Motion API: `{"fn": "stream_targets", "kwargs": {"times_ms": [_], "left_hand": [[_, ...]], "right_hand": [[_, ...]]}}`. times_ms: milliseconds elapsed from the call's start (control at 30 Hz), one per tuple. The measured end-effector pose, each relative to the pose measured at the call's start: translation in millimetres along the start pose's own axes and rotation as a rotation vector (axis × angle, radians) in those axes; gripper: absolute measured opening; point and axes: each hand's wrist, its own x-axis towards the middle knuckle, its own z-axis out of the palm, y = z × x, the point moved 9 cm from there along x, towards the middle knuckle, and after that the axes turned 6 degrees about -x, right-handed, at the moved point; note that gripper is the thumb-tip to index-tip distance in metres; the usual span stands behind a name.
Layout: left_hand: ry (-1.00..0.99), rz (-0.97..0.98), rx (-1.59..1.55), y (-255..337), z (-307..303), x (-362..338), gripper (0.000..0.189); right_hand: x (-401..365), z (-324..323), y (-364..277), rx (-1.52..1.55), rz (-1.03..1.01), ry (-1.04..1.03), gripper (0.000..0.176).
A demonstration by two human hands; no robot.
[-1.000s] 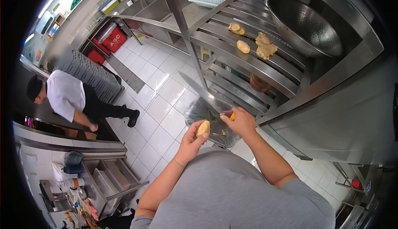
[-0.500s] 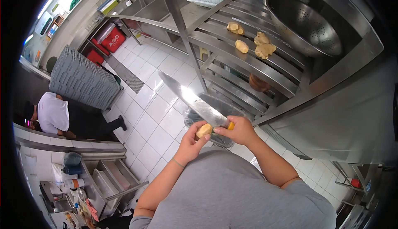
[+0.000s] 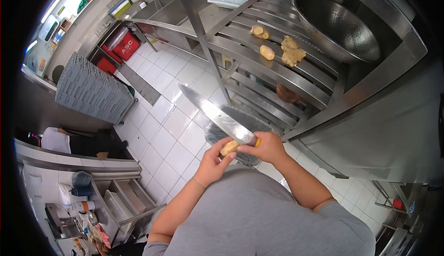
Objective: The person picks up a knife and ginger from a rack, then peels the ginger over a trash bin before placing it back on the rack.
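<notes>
Touching a pale knobbly ginger piece (image 3: 229,148), a long steel knife (image 3: 216,115) was held.
The ginger piece was pinched by the left hand (image 3: 211,163), the handle clasped by the right hand (image 3: 268,147).

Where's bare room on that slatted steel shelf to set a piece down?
Bare slats on the slatted steel shelf between the upright post and the peeled pale root pieces; also the front slats below them. Crowded: knobby ginger lump beside the perforated steel colander.

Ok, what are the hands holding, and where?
The left hand pinches a ginger piece by its lower end; the right hand grips a large knife by its yellow handle.
</notes>
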Motion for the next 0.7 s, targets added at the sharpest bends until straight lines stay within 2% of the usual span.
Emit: {"fn": "stream_targets", "kwargs": {"times_ms": [267, 433, 700], "left_hand": [[-0.009, 0.015, 0.065, 0, 5, 0, 0.048], [-0.036, 0.016, 0.176, 0, 6, 2, 0.043], [-0.047, 0.062, 0.167, 6, 9, 1, 0.041]], "right_hand": [[2, 11, 14, -0.036, -0.038, -0.012, 0.057], [1, 16, 15, -0.037, -0.045, -0.012, 0.056], [0, 15, 13, -0.067, -0.035, -0.045, 0.059]]}}
